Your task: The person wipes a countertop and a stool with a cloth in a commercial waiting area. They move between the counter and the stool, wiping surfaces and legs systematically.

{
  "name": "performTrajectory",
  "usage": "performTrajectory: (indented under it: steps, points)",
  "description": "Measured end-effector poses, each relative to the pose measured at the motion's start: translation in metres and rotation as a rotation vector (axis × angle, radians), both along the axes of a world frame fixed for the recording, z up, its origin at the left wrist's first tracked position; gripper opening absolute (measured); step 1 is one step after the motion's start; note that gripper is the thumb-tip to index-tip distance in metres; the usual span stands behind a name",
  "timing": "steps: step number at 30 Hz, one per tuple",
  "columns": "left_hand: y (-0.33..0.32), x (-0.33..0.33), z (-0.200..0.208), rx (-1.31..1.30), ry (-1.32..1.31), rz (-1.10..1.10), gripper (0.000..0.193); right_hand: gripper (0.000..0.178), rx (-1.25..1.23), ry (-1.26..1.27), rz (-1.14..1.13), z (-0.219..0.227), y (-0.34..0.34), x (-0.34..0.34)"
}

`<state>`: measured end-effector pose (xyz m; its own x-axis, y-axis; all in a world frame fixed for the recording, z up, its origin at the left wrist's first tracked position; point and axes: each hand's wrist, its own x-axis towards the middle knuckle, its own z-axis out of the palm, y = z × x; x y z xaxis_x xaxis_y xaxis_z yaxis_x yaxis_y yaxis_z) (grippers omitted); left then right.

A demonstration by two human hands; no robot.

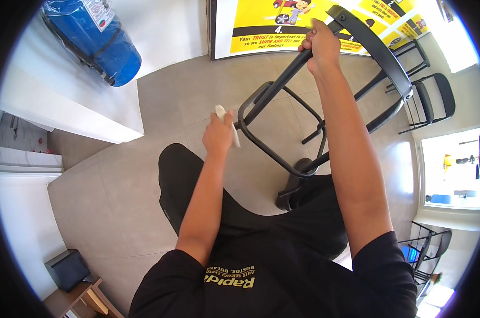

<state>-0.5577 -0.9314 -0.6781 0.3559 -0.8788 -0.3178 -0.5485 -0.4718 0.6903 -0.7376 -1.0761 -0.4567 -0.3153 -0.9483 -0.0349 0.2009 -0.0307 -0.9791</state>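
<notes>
A black metal-framed chair is tilted in front of me, its legs and curved backrest pointing different ways. My right hand is closed around its frame tube, close to one end of the backrest. Lower and to the left, my left hand is closed on a white cloth, which sticks out above and beside the fingers. Hand and cloth meet the end of a chair tube; the cloth hides exactly how they touch.
Black chairs stand along the right wall. A yellow and white poster leans at the far side. Up left is a plastic-wrapped blue cylinder above a white ledge. A black box sits on a wooden shelf unit at lower left.
</notes>
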Motion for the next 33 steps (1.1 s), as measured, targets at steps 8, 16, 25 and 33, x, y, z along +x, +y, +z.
performTrajectory:
  steps: [8,16,25,33]
  points:
    - [-0.023,-0.038,-0.03,-0.152,-0.134,-0.255,0.069,0.024,0.017,-0.03,-0.047,-0.003,-0.011,0.0]
    - [-0.088,-0.046,-0.039,0.181,0.089,-0.356,0.052,0.027,0.029,0.005,-0.003,-0.008,0.002,-0.011]
    - [-0.206,-0.107,-0.105,-0.071,-0.195,-0.505,0.032,0.034,0.044,0.015,-0.028,-0.007,0.026,0.019]
    - [-0.185,-0.1,-0.102,-0.079,-0.13,-0.587,0.032,0.035,0.001,0.083,-0.089,-0.012,0.03,0.018]
